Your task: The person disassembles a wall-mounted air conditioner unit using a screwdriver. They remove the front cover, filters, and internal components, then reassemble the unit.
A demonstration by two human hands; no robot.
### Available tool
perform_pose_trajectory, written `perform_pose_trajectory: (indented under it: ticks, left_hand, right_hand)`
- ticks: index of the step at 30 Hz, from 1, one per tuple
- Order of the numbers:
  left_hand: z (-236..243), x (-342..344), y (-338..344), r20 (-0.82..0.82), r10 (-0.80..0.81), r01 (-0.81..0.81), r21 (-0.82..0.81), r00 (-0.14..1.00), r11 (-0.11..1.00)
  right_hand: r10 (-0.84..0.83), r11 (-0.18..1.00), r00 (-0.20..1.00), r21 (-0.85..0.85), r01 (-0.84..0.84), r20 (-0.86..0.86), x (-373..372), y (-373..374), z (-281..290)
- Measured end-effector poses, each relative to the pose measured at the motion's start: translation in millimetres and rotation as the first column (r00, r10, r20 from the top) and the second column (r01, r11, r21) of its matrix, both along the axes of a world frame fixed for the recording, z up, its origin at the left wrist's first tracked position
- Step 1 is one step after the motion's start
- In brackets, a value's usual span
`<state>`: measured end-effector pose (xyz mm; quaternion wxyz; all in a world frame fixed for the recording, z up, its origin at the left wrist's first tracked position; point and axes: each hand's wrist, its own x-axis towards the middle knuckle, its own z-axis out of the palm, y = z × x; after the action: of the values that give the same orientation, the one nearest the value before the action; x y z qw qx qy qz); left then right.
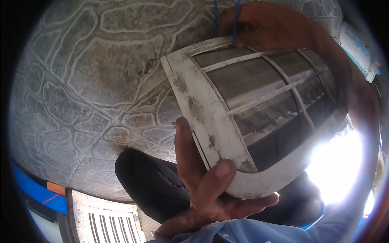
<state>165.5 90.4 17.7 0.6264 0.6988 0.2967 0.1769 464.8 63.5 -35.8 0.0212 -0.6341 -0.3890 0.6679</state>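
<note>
An off-white plastic grille frame (210,117), like an air conditioner's front housing, is tilted up in front of me. Grime marks its broad side; crossing ribs divide dark openings, with slats showing through. My left hand (202,190) grips its lower near corner, one digit on the face, another along the left edge, others underneath. Along the far top edge lies my right hand (267,28), its arm curving around the right side. That hand is in shade, its fingertips partly hidden. A blue cord (236,20) hangs down beside its fingers to the frame's edge.
Stone-patterned paving (113,69) spreads to the left and far side. My dark-trousered knee (150,182) is bent below the frame. A slotted white panel (107,220) stands at lower left beside a blue strip (38,190). Strong glare washes out the right side.
</note>
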Motion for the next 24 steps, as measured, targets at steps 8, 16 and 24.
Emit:
perform_pose_trajectory:
  ticks: [8,16,24]
  left_hand:
    - [-1,-3,1,0.066,-0.013,0.015,-0.024,0.998,1.0]
    - [-5,-8,3,0.096,-0.099,0.087,0.123,0.99,0.989]
    - [-7,-10,12,0.121,-0.207,0.163,0.298,0.971,0.94]
  right_hand:
    - [0.011,0.999,0.995,0.041,-0.007,-0.102,11,9,11]
    - [-0.074,0.987,0.96,0.121,0.11,-0.268,11,-9,-6]
    - [-0.069,0.993,0.986,0.084,0.083,-0.155,14,-11,-12]
